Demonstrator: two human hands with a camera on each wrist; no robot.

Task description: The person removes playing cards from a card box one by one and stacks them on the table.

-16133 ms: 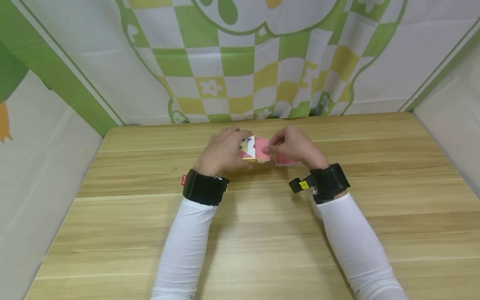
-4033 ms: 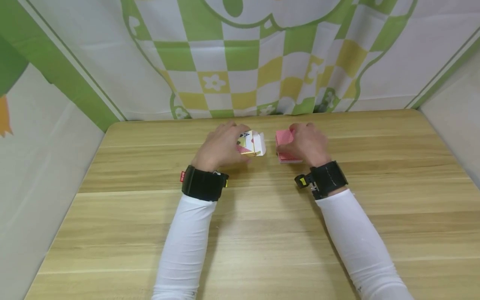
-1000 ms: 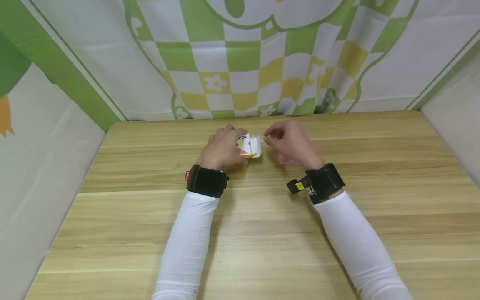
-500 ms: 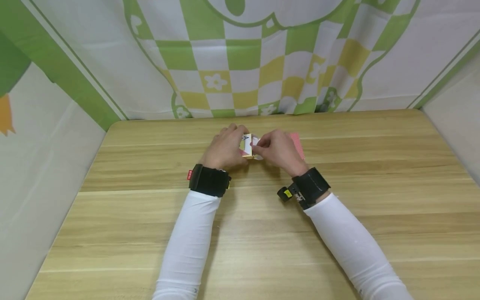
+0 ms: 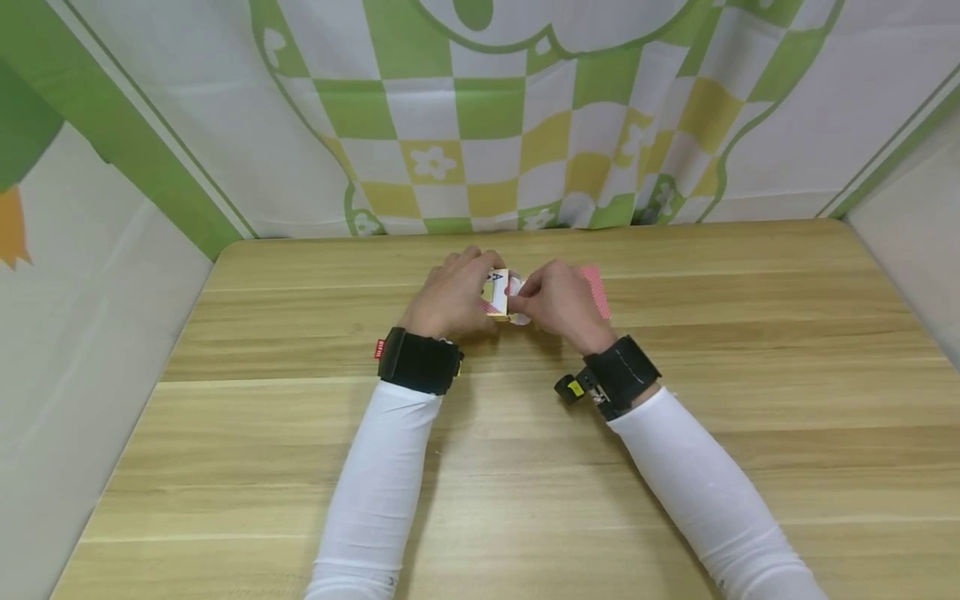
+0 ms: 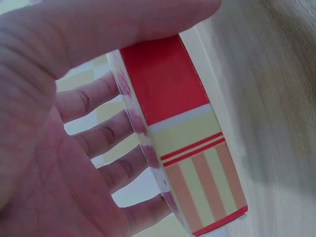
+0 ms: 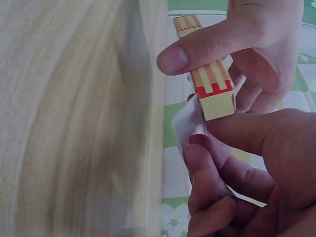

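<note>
My left hand [image 5: 450, 298] grips a playing-card box [image 5: 496, 292], its ace-printed face up and its mouth to the right. In the left wrist view the thumb [image 6: 123, 24] lies along the box's red and striped edge [image 6: 168, 79], fingers on the far side. At the mouth my right hand [image 5: 561, 302] has its thumb and curled fingers on the white end flap [image 7: 187, 121]; it appears to pinch it, though the thumb tip is hidden behind the box end [image 7: 218, 106]. A red-backed deck of cards [image 5: 596, 287] lies right of the box, partly covered by the right hand.
The wooden table [image 5: 480, 500] spreads toward me and to both sides. Just behind the hands, a green, white and yellow checked cloth [image 5: 487, 150] hangs at the table's back edge. Pale side panels [image 5: 90, 317] flank it.
Sixteen seconds ago the right hand held a red-backed card at the box mouth; four seconds ago it was on the deck. Over the last second it moved left to the flap. The left hand keeps its grip.
</note>
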